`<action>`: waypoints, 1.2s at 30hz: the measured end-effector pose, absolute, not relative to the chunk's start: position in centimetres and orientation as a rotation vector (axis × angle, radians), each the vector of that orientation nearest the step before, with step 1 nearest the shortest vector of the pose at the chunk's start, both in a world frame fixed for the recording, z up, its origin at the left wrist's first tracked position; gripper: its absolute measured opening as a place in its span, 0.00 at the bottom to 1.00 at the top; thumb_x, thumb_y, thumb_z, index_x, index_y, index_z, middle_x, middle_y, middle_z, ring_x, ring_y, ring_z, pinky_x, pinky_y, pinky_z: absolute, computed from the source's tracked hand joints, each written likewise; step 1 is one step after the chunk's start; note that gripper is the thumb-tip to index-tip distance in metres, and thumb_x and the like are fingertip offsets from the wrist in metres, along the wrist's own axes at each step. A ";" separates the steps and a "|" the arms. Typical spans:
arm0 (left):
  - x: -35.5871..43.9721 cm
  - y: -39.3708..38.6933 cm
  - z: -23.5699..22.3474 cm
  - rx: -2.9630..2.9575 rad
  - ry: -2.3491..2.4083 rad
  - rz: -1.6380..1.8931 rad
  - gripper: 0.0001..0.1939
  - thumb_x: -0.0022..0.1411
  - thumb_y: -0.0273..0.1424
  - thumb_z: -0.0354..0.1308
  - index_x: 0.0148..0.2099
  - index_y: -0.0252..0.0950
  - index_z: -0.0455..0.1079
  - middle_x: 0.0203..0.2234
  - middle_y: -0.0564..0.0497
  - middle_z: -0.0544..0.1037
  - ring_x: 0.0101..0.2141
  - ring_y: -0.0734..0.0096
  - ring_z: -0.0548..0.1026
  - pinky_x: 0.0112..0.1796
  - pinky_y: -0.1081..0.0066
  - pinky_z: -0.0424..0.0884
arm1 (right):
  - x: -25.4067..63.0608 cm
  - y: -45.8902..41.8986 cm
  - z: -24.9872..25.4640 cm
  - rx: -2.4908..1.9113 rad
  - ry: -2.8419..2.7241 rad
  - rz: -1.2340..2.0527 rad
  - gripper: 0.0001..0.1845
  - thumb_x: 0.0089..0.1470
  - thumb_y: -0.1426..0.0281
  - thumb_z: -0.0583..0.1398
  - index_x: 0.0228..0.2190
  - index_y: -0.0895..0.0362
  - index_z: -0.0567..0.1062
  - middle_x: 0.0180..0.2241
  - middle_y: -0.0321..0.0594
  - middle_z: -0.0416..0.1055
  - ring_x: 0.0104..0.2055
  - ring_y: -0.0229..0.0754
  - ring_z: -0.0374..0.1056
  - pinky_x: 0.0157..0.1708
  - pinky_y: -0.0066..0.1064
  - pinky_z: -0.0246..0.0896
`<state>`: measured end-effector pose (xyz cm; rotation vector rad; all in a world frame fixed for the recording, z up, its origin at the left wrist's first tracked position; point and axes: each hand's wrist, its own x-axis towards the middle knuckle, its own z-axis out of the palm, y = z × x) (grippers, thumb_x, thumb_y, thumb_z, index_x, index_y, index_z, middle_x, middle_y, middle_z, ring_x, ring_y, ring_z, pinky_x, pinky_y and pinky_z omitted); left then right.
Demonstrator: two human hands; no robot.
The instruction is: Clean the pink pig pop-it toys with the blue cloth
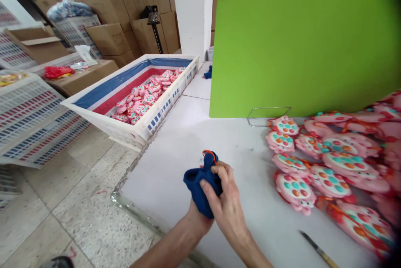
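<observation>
A dark blue cloth (199,190) is bunched up above the near part of the white table. Its left side forms a fold with a dark hollow. An orange cord loop (209,153) sticks out at its top, and a small bit of pink shows beside it; what the cloth wraps is hidden. My left hand (198,217) holds the bundle from below, its fingers covered by the cloth. With thumb and bent fingers, my right hand (224,190) grips the cloth on its right side. Pink animal-shaped toys (296,190) with coloured buttons and orange cords lie to the right.
A knife (318,249) lies at the near right on the table (175,151). A green board (282,42) stands behind, with a wire stand (266,117) at its foot. Left is a white crate (140,132) of pink toys. Another blue cloth (208,72) lies farther back.
</observation>
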<state>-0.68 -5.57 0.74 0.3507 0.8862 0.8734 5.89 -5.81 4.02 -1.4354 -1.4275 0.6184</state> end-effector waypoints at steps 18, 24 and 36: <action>-4.5 -4.3 1.1 -0.056 0.360 0.555 0.18 0.47 0.35 0.63 0.41 0.32 0.70 0.22 0.52 0.66 0.16 0.83 0.55 0.16 0.82 0.39 | 15.1 -6.6 -1.4 -1.933 -1.119 0.685 0.26 0.49 0.47 0.53 0.35 0.56 0.70 0.26 0.39 0.71 0.29 0.46 0.67 0.28 0.34 0.62; -4.6 -3.5 1.1 -0.034 0.439 0.624 0.20 0.46 0.38 0.62 0.40 0.31 0.70 0.22 0.50 0.67 0.17 0.81 0.58 0.17 0.80 0.40 | 14.8 -8.5 -1.3 -1.898 -1.064 0.891 0.27 0.48 0.46 0.53 0.38 0.55 0.69 0.29 0.41 0.72 0.31 0.47 0.68 0.28 0.33 0.64; -2.7 -5.9 -0.2 0.450 1.040 0.957 0.21 0.53 0.49 0.54 0.33 0.35 0.65 0.15 0.57 0.62 0.16 0.76 0.61 0.16 0.76 0.51 | 7.3 -6.4 0.9 -1.528 -1.261 0.913 0.18 0.55 0.56 0.53 0.43 0.54 0.66 0.46 0.46 0.69 0.44 0.48 0.68 0.44 0.40 0.64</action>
